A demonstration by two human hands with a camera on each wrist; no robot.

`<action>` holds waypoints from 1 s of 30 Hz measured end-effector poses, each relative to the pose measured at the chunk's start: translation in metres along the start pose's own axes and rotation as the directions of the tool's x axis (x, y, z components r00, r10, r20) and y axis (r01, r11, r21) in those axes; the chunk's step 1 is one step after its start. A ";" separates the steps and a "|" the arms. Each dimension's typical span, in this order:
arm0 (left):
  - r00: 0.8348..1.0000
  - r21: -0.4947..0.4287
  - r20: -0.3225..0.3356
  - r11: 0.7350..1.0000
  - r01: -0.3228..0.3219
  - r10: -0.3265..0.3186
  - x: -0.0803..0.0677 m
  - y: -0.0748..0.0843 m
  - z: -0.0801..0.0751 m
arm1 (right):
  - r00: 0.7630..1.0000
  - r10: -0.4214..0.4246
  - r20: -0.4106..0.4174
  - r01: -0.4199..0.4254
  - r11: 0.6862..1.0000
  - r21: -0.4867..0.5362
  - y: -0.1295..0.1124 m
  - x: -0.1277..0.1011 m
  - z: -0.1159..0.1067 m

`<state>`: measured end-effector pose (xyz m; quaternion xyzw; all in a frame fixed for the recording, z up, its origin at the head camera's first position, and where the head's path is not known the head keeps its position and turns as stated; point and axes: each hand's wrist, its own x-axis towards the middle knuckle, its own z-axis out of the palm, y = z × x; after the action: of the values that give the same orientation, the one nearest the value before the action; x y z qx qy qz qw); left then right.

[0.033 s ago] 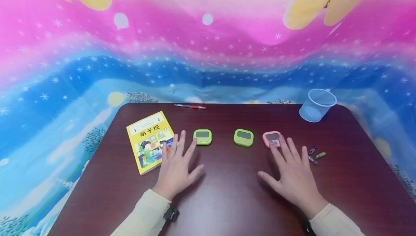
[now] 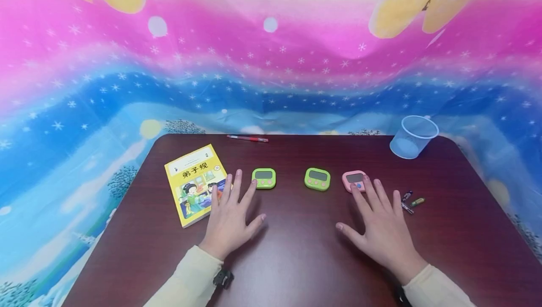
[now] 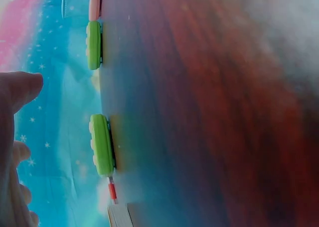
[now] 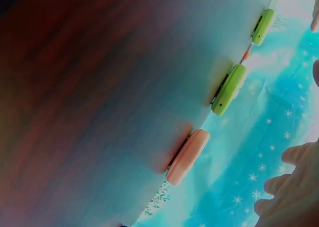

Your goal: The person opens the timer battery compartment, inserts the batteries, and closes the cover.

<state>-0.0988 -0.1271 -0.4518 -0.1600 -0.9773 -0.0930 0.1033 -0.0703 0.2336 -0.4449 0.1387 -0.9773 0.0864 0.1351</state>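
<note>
Both flat, fingers spread, holding nothing: left hand [image 2: 230, 217] on worktop [image 2: 296, 260], fingertips just short of left green timer [image 2: 264, 178]; right hand [image 2: 381, 227] nearer, fingertips touching pink timer [image 2: 354, 180] just ahead.

Left hand [image 2: 230, 217] flat on dark table, palm down, fingers spread; fingertips beside yellow picture book [image 2: 195, 184], little-finger side over its right edge. Left green timer [image 2: 264, 178] just past index fingertip, face up, grey screen, buttons along near edge. Right hand [image 2: 381, 227] flat too, fingers spread. Pink timer [image 2: 354, 180] at index and middle fingertips, face up; touching or not, cannot tell. Second green timer [image 2: 317, 178] between the other two, face up, untouched.
</note>
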 end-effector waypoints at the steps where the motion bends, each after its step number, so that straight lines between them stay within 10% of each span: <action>1: 1.000 -0.003 -0.001 1.000 -0.003 0.003 0.000 0.000 0.000 | 1.000 0.002 0.004 -0.002 1.000 0.000 0.000 0.000 0.000; 20: 0.994 -0.182 0.013 0.977 0.111 -0.111 0.002 0.004 0.011 | 0.999 0.049 -0.016 -0.040 0.940 0.339 -0.016 0.009 0.003; 30: 0.982 -0.432 0.060 0.883 0.186 -0.178 0.010 0.010 0.013 | 0.991 0.086 0.104 -0.121 0.905 0.408 -0.030 0.023 0.010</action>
<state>-0.1066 -0.1124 -0.4608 -0.0875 -0.9433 -0.3167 0.0468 -0.0853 0.1979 -0.4438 0.1156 -0.9475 0.2925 0.0569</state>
